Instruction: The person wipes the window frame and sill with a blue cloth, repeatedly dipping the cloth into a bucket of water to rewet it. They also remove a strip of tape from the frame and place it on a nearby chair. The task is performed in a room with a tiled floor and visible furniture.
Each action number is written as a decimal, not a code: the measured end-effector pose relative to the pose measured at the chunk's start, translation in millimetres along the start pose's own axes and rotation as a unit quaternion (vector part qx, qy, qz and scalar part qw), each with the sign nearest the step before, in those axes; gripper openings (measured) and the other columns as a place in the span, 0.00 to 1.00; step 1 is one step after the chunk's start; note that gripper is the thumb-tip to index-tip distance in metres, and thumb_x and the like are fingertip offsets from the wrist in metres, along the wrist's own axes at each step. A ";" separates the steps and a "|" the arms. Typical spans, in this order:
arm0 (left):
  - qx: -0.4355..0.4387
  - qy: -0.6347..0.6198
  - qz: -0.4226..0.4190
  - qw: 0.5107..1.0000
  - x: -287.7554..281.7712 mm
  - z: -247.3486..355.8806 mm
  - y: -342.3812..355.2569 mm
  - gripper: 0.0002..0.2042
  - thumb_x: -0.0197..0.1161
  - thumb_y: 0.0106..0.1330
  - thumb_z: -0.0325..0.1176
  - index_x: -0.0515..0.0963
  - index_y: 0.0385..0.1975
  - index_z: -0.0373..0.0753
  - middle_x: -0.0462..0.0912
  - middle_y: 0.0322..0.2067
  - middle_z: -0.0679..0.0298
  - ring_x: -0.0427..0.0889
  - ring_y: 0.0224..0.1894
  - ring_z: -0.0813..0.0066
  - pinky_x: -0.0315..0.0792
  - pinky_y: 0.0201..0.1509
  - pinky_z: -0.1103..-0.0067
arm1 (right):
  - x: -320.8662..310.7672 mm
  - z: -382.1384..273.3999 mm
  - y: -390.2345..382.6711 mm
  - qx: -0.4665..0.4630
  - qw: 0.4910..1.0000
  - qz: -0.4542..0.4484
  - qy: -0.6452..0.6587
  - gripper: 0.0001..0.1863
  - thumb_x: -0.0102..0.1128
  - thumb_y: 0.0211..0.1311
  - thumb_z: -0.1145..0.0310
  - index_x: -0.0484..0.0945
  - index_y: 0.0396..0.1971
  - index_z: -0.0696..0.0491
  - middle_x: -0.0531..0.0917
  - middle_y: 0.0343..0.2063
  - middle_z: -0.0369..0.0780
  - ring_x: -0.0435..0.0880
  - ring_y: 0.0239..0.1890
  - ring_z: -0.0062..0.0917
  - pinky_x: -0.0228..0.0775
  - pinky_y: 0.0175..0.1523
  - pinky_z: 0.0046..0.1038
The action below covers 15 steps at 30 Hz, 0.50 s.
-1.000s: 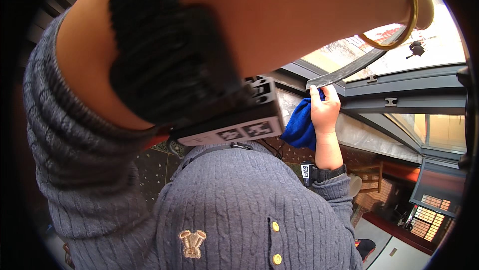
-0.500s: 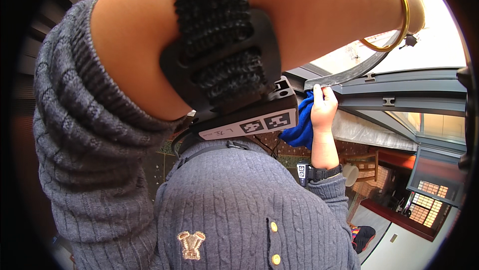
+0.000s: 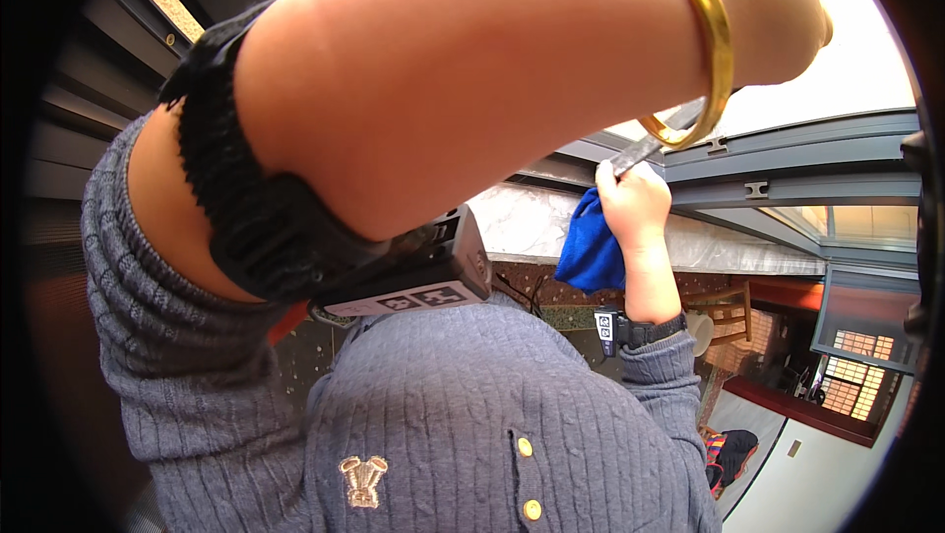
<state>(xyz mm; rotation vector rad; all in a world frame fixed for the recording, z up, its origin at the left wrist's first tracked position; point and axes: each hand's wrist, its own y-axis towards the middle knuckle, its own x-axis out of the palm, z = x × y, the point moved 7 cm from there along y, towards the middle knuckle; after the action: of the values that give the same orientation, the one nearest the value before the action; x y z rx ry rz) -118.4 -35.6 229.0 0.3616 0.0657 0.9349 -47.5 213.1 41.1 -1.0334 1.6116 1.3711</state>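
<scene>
One narrow grey strip point(image 3: 640, 152) slants beside the dark window frame point(image 3: 807, 144), its long axis running from lower left to upper right — the lower end sits at the right hand point(image 3: 635, 206), and the upper part passes out of sight behind the gold bangle point(image 3: 724, 51) and the left arm point(image 3: 472, 70). The right hand, upright, pinches that lower end between thumb and fingers. A blue cloth point(image 3: 591, 246) hangs at its left side, narrow end up at the fingers, wider end pointing down in front of the marbled sill point(image 3: 517, 223). The left hand point(image 3: 773, 16) extends toward the upper right against bright glare; its fingers are hidden — whether spread or gripping, I cannot tell.
</scene>
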 end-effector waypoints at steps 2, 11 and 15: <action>0.019 -0.013 0.015 1.000 -7.2 1.3 -2.1 0.09 0.68 0.60 0.29 0.79 0.35 0.32 0.80 0.31 0.65 0.76 0.35 0.80 0.69 0.41 0.83 | -20.6 6.0 0.5 0.003 0.998 0.061 -0.003 0.13 0.61 0.57 0.62 0.77 0.18 0.53 0.80 0.19 0.44 0.81 0.22 0.43 0.74 0.30 0.39; 0.113 -0.079 0.101 0.985 -38.2 0.8 2.2 0.09 0.68 0.60 0.29 0.79 0.36 0.32 0.80 0.32 0.65 0.75 0.36 0.80 0.69 0.42 0.83 | -85.2 17.2 -1.1 0.004 0.993 0.106 -0.053 0.11 0.61 0.59 0.67 0.76 0.20 0.56 0.76 0.21 0.43 0.78 0.23 0.41 0.69 0.30 0.36; 0.135 -0.091 0.118 0.980 -34.7 -5.7 12.3 0.09 0.68 0.60 0.30 0.79 0.36 0.32 0.80 0.32 0.65 0.75 0.36 0.80 0.69 0.43 0.82 | -111.3 30.2 -2.1 0.015 0.990 0.128 -0.059 0.11 0.61 0.59 0.68 0.75 0.21 0.57 0.76 0.22 0.44 0.77 0.24 0.41 0.69 0.32 0.36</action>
<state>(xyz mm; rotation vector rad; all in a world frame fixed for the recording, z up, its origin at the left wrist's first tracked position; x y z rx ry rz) -149.9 -55.0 224.2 0.7171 -0.0186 1.1262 -2.0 254.0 138.9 -0.7320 1.7143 1.5396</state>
